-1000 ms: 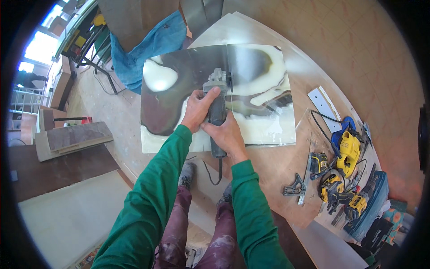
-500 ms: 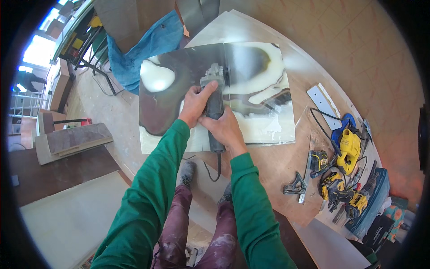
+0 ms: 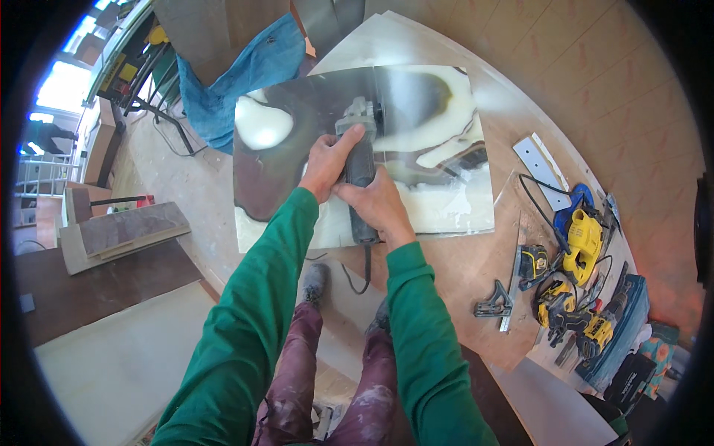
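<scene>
Both hands grip a grinder (image 3: 359, 167) on a shiny metal sheet (image 3: 439, 141): left hand (image 3: 325, 163) fingers clamped near its head, right hand (image 3: 378, 207) fingers clamped on its body.

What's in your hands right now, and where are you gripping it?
An angle grinder: left hand near its head, right hand around the rear of the body.

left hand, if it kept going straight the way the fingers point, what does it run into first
The left hand grips the front of the grey angle grinder, fingers pointing up and right across it. Straight on, it would probably first meet the tool's head, then the shiny metal sheet beyond; depth is hard to judge.
</scene>
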Available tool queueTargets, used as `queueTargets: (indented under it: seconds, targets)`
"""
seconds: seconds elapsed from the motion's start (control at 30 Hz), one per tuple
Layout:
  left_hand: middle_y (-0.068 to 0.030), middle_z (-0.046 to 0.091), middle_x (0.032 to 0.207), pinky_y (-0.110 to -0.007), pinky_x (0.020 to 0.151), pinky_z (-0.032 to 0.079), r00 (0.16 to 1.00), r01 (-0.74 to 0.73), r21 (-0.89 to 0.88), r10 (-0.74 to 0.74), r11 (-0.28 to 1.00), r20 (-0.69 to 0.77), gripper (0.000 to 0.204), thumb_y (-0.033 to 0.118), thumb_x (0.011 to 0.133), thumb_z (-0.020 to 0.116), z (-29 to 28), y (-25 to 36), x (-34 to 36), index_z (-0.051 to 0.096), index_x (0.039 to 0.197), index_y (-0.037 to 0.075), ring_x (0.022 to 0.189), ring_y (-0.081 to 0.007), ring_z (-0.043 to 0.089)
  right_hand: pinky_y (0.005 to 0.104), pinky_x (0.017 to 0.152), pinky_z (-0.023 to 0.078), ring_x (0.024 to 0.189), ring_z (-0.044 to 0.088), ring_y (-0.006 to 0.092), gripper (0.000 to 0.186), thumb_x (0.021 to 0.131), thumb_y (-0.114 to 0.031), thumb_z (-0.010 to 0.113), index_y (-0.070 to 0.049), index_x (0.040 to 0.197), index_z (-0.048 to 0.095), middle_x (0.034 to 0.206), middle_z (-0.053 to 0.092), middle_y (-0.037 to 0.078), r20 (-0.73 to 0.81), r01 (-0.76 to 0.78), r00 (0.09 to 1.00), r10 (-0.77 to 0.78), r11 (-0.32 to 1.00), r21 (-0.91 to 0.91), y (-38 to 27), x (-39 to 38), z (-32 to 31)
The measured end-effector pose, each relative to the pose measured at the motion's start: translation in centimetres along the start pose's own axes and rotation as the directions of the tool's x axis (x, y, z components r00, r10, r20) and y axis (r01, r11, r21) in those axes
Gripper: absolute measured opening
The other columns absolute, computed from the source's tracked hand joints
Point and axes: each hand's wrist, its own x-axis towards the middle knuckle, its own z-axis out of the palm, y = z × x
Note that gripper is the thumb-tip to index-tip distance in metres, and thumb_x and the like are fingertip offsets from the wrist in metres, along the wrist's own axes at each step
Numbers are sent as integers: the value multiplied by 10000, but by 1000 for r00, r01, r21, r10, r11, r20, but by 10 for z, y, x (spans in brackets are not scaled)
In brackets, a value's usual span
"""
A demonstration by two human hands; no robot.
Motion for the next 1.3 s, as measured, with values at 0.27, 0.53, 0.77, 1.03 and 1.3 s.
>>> queueTargets:
  seconds: [0.27,0.53,0.77,1.03,1.3]
  targets:
    - [-175,737,1218,-366,950,614,1000,-1,-35,1,999,11,1019,739,942,862,4,7,-3,670,1382,-160,1062,-227,740,442,996,622,1149,811,375,858,792,-439,977,114,1363,654,1252,808,278,1,-11,1000,11,1000,29,-3,4,0]
    - [-236,747,1241,-381,945,635,1000,10,-43,-9,999,21,1125,719,880,926,0,13,0,608,1426,-213,1087,-264,770,438,978,620,1105,811,350,816,801,-413,971,104,1353,666,1217,813,251,8,-20,1000,20,999,50,-7,6,1]
    - [-230,745,1259,-391,979,627,999,-4,-24,5,1000,33,1116,748,876,913,-1,5,-2,622,1414,-186,1115,-265,761,452,990,623,1139,812,369,843,804,-433,979,108,1365,658,1247,807,265,-15,-1,1000,2,999,42,-7,-2,1]
    - [-245,727,1323,-396,1017,616,1000,-29,22,29,999,-2,1143,748,873,910,1,-5,-25,606,1461,-183,1192,-281,745,384,918,614,1039,767,235,705,859,-304,951,104,1353,656,1180,789,168,-38,37,999,-38,999,-15,5,-24,1]
    - [-243,724,1328,-398,1025,619,999,-38,35,38,999,15,1136,736,888,903,0,-12,-32,593,1470,-189,1204,-280,746,382,939,610,1047,770,241,709,855,-315,949,102,1352,662,1186,793,170,-46,50,998,-51,999,-12,15,-33,2]
